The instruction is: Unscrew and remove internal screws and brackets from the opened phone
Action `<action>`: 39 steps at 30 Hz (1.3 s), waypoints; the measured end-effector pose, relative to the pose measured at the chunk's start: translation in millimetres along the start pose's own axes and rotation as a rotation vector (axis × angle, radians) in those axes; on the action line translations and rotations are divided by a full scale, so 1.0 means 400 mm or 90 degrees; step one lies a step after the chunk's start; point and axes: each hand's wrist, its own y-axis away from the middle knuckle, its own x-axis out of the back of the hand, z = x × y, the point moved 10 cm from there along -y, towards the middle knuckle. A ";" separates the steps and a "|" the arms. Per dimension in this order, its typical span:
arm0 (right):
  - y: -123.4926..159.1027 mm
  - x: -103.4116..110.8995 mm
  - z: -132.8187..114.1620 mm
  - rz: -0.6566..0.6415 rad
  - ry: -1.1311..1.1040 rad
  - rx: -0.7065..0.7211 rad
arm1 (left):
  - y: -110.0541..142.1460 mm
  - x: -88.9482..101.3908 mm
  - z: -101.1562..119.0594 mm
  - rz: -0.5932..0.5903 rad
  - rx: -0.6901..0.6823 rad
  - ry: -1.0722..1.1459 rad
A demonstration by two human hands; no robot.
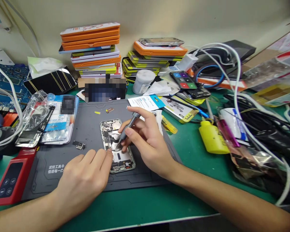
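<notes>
The opened, silver-framed rectangular phone (122,158) lies before you on the dark grey mat (87,129). Your right hand (148,141) grips a slim grey metal screwdriver (123,135), tip down at the phone's insides. Your left hand (84,175) curls at its left edge; whether those fingers grip it, I cannot tell.

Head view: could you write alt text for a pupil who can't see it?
The right hand holds a grey screwdriver, tip pointed into an opened phone, while the left hand is at the phone's edge. The phone lies on a dark mat on a green table, with stacked boxes behind.
</notes>
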 end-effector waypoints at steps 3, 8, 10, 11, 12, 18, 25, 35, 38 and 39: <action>-0.001 -0.007 0.007 -0.023 0.000 -0.018 | -0.002 0.005 -0.003 0.000 0.009 0.008; -0.001 -0.019 0.010 -0.052 0.008 -0.029 | -0.010 0.012 0.004 -0.007 -0.002 -0.014; 0.001 -0.028 0.007 -0.071 0.019 -0.019 | -0.010 0.011 0.006 -0.013 -0.006 -0.029; 0.001 -0.031 0.007 -0.078 0.024 -0.014 | -0.009 0.010 0.006 -0.017 -0.004 -0.035; 0.002 -0.033 0.008 -0.083 0.030 -0.011 | -0.008 0.009 0.006 -0.018 -0.004 -0.038; 0.003 -0.032 0.018 -0.086 0.044 -0.019 | -0.006 0.008 0.000 -0.012 -0.002 -0.027; -0.002 -0.035 0.015 -0.084 0.007 -0.019 | -0.015 0.013 -0.003 0.003 -0.003 -0.017; -0.003 -0.033 0.017 -0.083 0.024 -0.024 | -0.013 0.015 0.006 -0.006 -0.009 -0.037; -0.001 -0.034 0.018 -0.088 0.032 -0.020 | -0.009 0.025 0.024 -0.003 -0.021 -0.071; 0.000 -0.035 0.019 -0.091 0.030 -0.022 | -0.008 0.026 0.027 -0.005 -0.023 -0.074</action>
